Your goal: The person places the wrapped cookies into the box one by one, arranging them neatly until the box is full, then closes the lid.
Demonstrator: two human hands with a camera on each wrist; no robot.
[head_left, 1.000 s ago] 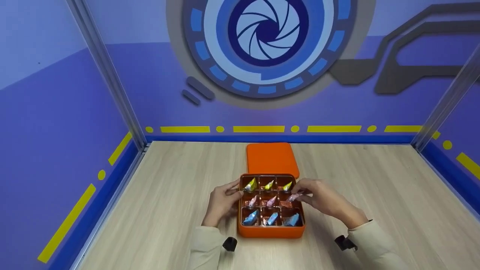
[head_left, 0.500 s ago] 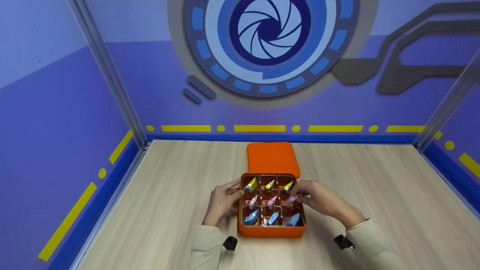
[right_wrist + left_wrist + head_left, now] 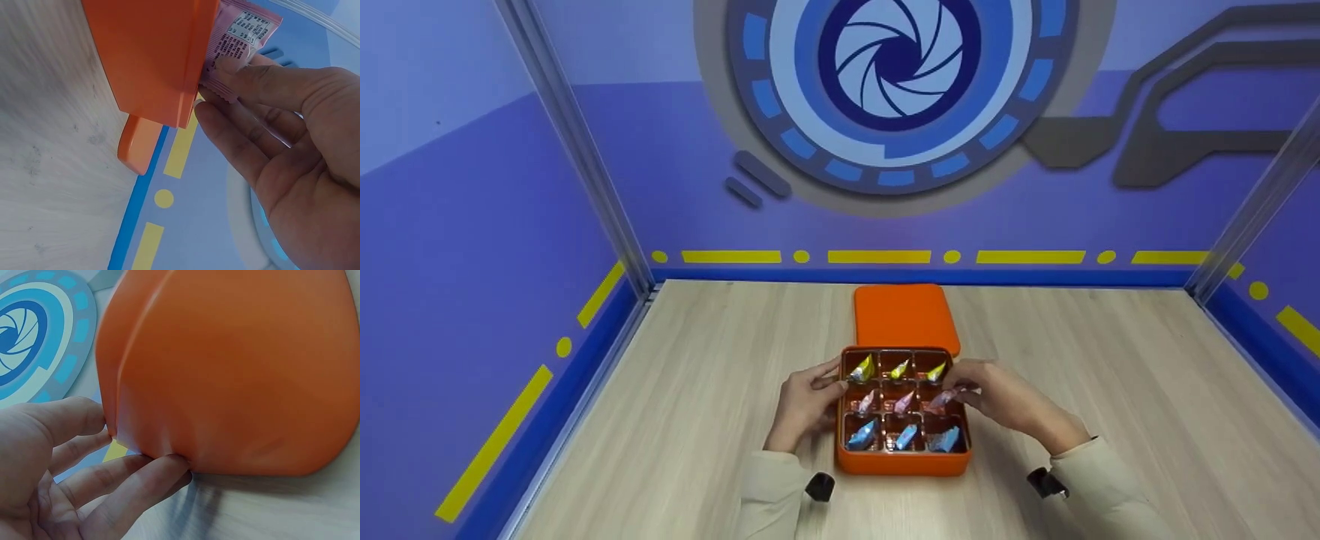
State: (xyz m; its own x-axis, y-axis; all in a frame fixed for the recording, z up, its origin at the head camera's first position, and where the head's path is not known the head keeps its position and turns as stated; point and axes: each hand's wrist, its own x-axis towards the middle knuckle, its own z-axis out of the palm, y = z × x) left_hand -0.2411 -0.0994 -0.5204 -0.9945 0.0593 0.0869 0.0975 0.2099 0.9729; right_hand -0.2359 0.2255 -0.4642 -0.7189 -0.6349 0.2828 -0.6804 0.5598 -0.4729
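An orange box [image 3: 904, 464] with a clear divided insert stands open in the head view. Its compartments hold small wrapped candies: yellow ones at the back, pink in the middle row, blue at the front. On its left side my left hand [image 3: 801, 409] grips the box, thumb by the rim and fingers against the wall, as the left wrist view also shows. My right hand [image 3: 1011, 397] pinches a pink wrapped candy [image 3: 241, 31] between thumb and fingers, at the right compartment of the middle row. Printed text shows on this wrapper; its lower end is partly hidden by the fingers.
Directly behind the box lies its orange lid [image 3: 905, 319], flat on the wooden table [image 3: 720, 337]. A purple back wall [image 3: 675, 165] with yellow markings and metal corner posts [image 3: 585, 150] bound the table at the back and sides.
Over the last second my right hand has lowered the pink candy slightly into the right middle compartment. My left hand has kept its place on the box.
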